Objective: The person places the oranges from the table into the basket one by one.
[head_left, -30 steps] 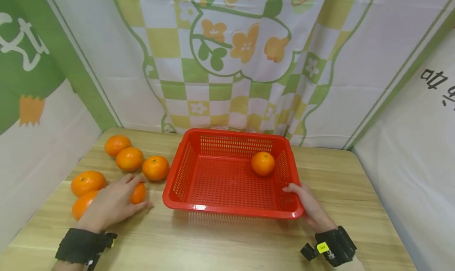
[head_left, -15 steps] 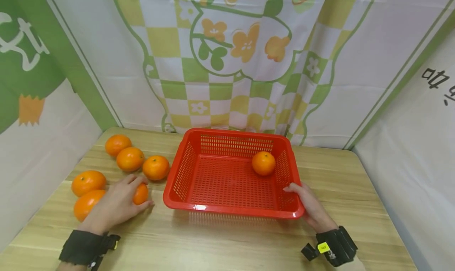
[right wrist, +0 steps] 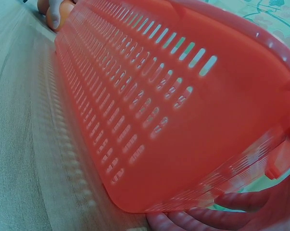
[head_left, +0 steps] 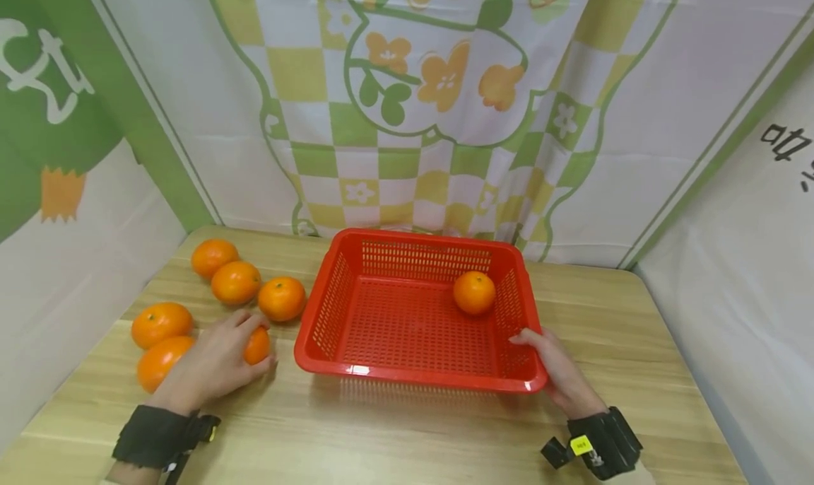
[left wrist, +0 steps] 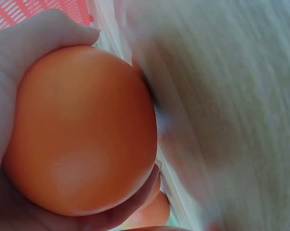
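Observation:
In the head view my left hand [head_left: 216,361] grips an orange [head_left: 257,346] low over the table, left of the red plastic basket [head_left: 420,377]. The left wrist view shows the thumb and fingers curled round this orange [left wrist: 82,134], which fills the palm. My right hand [head_left: 559,375] holds the basket's right side, thumb over the rim; from the right wrist view, its fingers [right wrist: 221,216] lie against the outer wall and underside. Inside the basket, towards the right, sits one orange [head_left: 474,293].
Several more oranges lie on the left of the wooden table [head_left: 394,442]. Three are behind my left hand, including one orange [head_left: 282,299] close to the basket. Another orange [head_left: 162,363] is partly hidden by that hand. A patterned curtain [head_left: 394,167] hangs behind.
My left hand and the orange in it have shifted slightly to the right. The right hand keeps its hold on the basket, and the whole head view has shifted slightly.

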`<action>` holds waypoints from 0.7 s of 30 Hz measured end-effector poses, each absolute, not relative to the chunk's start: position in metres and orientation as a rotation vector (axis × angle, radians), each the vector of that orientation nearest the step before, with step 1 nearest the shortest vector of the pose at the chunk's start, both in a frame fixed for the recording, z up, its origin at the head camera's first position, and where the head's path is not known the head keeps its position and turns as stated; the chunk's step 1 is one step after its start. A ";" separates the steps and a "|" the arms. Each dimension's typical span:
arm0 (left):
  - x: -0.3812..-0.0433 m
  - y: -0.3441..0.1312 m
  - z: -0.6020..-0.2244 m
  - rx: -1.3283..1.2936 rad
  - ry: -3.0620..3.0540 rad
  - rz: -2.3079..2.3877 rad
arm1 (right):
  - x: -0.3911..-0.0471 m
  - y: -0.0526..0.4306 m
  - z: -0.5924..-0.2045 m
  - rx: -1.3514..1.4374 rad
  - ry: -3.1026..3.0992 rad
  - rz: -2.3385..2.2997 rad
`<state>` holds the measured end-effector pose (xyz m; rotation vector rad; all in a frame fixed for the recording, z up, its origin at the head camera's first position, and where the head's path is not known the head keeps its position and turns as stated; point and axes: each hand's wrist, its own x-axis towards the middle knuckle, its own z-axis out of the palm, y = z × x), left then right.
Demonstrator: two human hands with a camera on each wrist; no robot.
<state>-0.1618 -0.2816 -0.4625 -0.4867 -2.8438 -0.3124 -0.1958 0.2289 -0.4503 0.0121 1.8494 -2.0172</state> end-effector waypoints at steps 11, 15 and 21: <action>-0.162 -0.281 -0.459 -0.498 -2.840 -0.296 | -0.195 0.229 -0.450 0.008 1.853 -2.013; -0.161 -0.280 -0.456 -0.493 -2.838 -0.300 | -0.195 0.228 -0.450 0.002 1.858 -2.011; -0.160 -0.279 -0.451 -0.500 -2.820 -0.293 | -0.196 0.229 -0.451 -0.005 1.866 -2.011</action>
